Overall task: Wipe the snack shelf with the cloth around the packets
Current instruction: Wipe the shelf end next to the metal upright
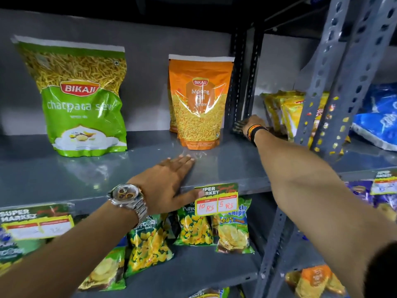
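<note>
Grey metal snack shelf (225, 166) carries two upright packets: green Bikaji sev pouch (79, 100) far left, orange Bikaji moong dal pouch (198, 102) right of it, well apart. Left hand (169, 181), silver wristwatch (126, 197) on wrist, lies flat, fingers spread, on near shelf edge by price tag (217, 200). Right hand (253, 123) reaches to far right corner beside dark upright post (238, 82), pressing small dark cloth (238, 126) against shelf; its grip cannot be told.
</note>
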Demonstrator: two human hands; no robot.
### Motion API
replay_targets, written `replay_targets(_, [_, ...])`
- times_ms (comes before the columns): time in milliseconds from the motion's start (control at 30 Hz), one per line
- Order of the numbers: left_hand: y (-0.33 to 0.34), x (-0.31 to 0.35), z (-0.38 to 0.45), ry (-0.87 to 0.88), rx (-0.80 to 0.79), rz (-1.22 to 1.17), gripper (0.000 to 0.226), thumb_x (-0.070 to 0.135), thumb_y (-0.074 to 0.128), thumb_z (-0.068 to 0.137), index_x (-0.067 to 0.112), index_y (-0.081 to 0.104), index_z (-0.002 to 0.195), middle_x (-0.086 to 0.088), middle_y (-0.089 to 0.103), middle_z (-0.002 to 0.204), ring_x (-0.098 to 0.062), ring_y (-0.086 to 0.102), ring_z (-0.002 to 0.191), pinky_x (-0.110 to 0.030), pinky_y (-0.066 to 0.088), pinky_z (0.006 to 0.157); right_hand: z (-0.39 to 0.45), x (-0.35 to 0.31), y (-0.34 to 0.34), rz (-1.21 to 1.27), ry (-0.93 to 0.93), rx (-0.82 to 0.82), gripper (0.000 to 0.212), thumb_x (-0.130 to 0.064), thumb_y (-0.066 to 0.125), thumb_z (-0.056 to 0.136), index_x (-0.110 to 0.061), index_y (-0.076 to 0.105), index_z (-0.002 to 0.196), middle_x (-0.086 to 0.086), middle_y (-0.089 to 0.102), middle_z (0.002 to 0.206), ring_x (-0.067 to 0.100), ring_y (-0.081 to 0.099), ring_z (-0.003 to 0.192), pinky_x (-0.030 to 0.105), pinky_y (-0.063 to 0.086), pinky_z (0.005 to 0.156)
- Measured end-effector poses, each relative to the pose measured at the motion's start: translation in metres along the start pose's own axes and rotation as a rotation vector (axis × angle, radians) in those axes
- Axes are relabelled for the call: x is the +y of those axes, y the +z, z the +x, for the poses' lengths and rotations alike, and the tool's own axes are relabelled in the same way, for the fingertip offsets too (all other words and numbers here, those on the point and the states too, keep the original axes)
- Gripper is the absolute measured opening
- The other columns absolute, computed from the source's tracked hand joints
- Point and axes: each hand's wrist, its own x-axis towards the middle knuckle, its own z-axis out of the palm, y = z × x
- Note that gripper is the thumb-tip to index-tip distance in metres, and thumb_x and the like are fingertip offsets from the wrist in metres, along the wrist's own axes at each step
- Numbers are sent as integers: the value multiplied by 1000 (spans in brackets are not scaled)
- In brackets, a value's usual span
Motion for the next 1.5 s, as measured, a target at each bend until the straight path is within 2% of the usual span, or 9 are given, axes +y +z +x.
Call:
replay_targets(133, [3, -1, -1, 10, 26, -4, 106, 85, 9, 81, 17, 9, 162, -4, 15, 169, -17, 15, 154, -24, 1, 119, 13, -18, 17, 44, -139, -169, 39, -14, 63, 85, -7, 60, 124, 12, 60, 118, 28, 57, 110, 39, 44, 98])
replay_targets(300, [1, 1, 1, 19, 18, 12, 98, 82, 22, 89, 17, 9, 162, -3, 13, 169, -16, 15, 154, -23, -1, 118, 10, -27, 33, 159, -269, -282, 18, 4, 60, 86, -13, 67, 84, -2, 59, 74, 15, 57, 74, 31, 49, 85])
replay_targets(467, [-2, 3, -3, 18, 3, 12, 98, 83, 21, 88, 18, 11, 162, -2, 16, 169, -17, 18, 154, -29, 7, 122, -24, -25, 12, 156, -317, -281, 26, -1, 59, 87, 0, 69, 112, 4, 65, 100, 19, 61, 97, 19, 50, 75])
replay_targets(633, [-2, 3, -4, -7, -16, 31, 98, 81, 24, 89, 17, 13, 161, -4, 16, 168, -20, 20, 153, -35, 15, 125, -62, -16, -4, 89, -264, -201, 31, -6, 57, 88, -11, 68, 117, 10, 69, 121, 25, 64, 106, 22, 47, 86])
replay_targets(867, [-12, -1, -10, -27, -77, 42, 101, 86, 19, 86, 18, 12, 162, -4, 15, 169, -22, 22, 153, -36, 18, 123, -113, -6, -19, 87, -199, -108, 36, 0, 58, 86, -18, 70, 114, 9, 69, 120, 27, 64, 107, 36, 51, 98])
replay_targets(1067, [-21, -47, -51, -55, -17, 81, 109, 91, 11, 77, 21, 16, 161, -1, 21, 167, -18, 28, 151, -35, 23, 123, -140, -27, -51, 132, -355, -381, 39, -8, 63, 88, -12, 62, 127, 6, 57, 137, 21, 52, 127, 28, 39, 104])
replay_targets(1200, [-16, -64, -71, -98, -34, 99, 112, 95, 9, 75, 23, 14, 161, 3, 20, 167, -16, 29, 150, -37, 23, 123, -129, -21, -43, 141, -273, -233, 35, -9, 64, 87, -14, 65, 122, 5, 63, 129, 22, 57, 121, 26, 41, 102])
replay_targets(1367, [-12, -63, -73, -89, -10, 75, 115, 95, 6, 75, 20, 15, 161, 0, 22, 167, -18, 29, 150, -36, 24, 123, -133, -17, -17, 117, -266, -229, 30, -15, 58, 89, -21, 68, 117, 6, 68, 122, 20, 61, 103, 29, 49, 92])
replay_targets(1500, [-11, -63, -74, -86, -1, 77, 113, 93, 9, 77, 18, 16, 161, -2, 24, 167, -19, 30, 150, -36, 25, 123, -172, -30, -39, 49, -406, -338, 34, -22, 58, 93, -22, 62, 127, 0, 59, 134, 22, 58, 119, 27, 44, 96])
